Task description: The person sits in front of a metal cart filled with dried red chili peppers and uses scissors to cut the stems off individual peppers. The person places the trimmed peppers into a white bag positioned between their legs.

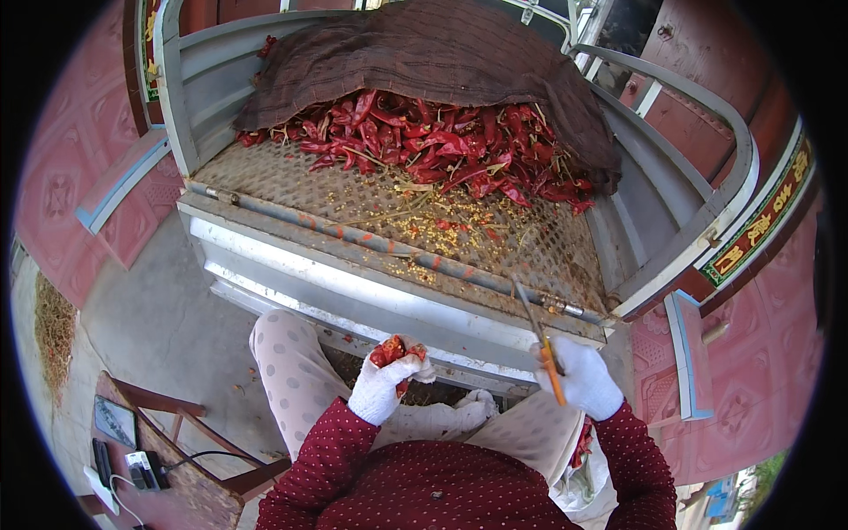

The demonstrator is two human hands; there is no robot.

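My left hand (382, 384), in a white knit glove, is closed around red chili pepper pieces (387, 351) above my lap. To its right, my gloved right hand (585, 379) grips a thin tool with an orange handle (551, 372); its long narrow metal part points up and left, over the tailgate. Whether it is a knife or scissors I cannot tell. Ahead, a heap of dried red chili peppers (430, 142) lies on the cargo bed, partly under a dark brown checked cloth (424, 53). Yellow seeds (430, 232) are scattered in front of the heap.
The lowered metal tailgate (344, 291) runs between me and the bed, with side panels (662, 172) at both sides. A worn wooden bench (192, 490) at lower left holds a phone (115, 421) and cables. A pale bag (586, 487) with red peppers stands by my right leg.
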